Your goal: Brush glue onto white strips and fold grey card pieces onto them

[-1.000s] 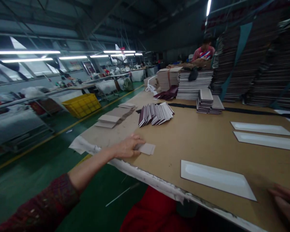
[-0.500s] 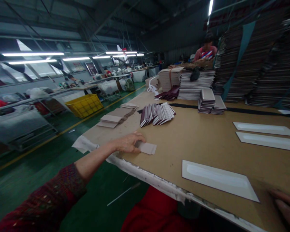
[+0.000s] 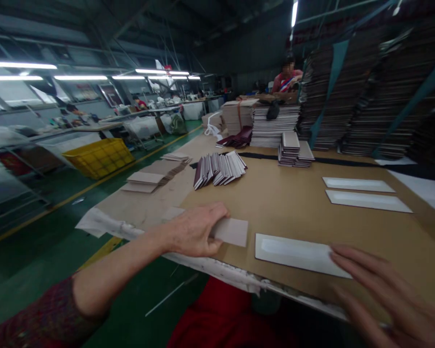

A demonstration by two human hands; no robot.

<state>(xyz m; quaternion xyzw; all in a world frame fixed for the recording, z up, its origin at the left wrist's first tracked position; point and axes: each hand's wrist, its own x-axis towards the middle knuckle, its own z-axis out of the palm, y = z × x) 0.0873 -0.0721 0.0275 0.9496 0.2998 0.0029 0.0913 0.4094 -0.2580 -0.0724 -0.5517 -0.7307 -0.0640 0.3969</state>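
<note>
Between the thumb and fingers of my left hand (image 3: 195,229) is a small grey-beige cardboard piece (image 3: 234,232), held low over the table near its front edge. Another pale card (image 3: 173,212) lies on the table just behind that hand. To the right lies a long white panel (image 3: 293,251) with a dark rim and a wet-looking pale strip along its middle. My right hand (image 3: 387,285) has its fingers stretched out, fingertips at the panel's right end; whether they press on it I cannot tell. Two similar panels (image 3: 358,184) lie farther back on the right.
Fanned maroon-and-white pieces (image 3: 219,169) lie mid-table, with flat cardboard sheets (image 3: 152,176) to their left. Short stacks (image 3: 293,149) and tall bound stacks (image 3: 348,96) stand at the back. Another person (image 3: 286,79) is behind them. A yellow crate (image 3: 97,157) stands on the floor at left.
My left hand has moved right with a cardboard piece, closer to the white panel. My right hand has come in from the right edge to the panel's end. The view has turned slightly right.
</note>
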